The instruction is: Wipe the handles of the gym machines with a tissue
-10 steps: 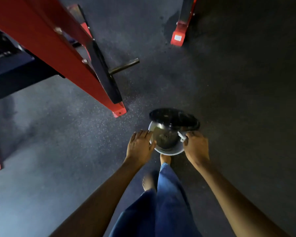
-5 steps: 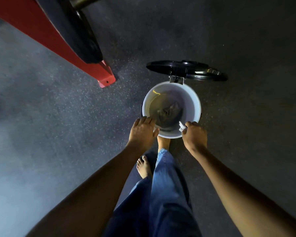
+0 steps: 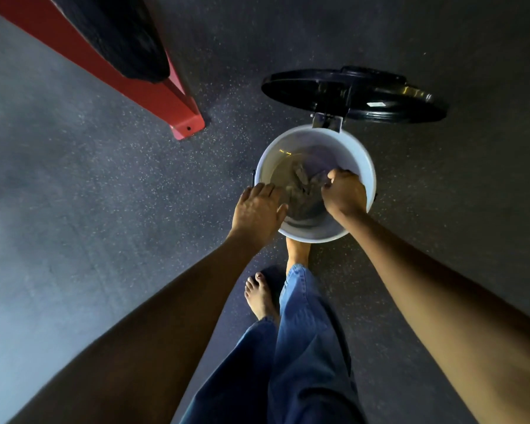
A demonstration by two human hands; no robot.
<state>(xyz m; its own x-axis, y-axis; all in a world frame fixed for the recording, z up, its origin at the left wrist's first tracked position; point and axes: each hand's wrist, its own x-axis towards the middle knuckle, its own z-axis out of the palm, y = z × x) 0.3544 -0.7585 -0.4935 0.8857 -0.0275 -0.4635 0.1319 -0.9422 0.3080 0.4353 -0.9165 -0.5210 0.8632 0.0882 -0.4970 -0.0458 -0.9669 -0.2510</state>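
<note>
Over the pedal bin (image 3: 368, 166) | my right hand (image 3: 344, 194) hung curled, grip unclear | left hand (image 3: 256, 211) rested flat on rim | step: binning tissue | next: probably withdraw.

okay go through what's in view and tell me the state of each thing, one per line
Bin: open, crumpled waste inside.
Lid: flipped up on its hinge.
Left hand: fingers straight, resting at the bin's rim.
Right hand: over the bin's mouth, fingers curled; a tissue in it can't be seen.
Foot: at the bin's base.
</note>
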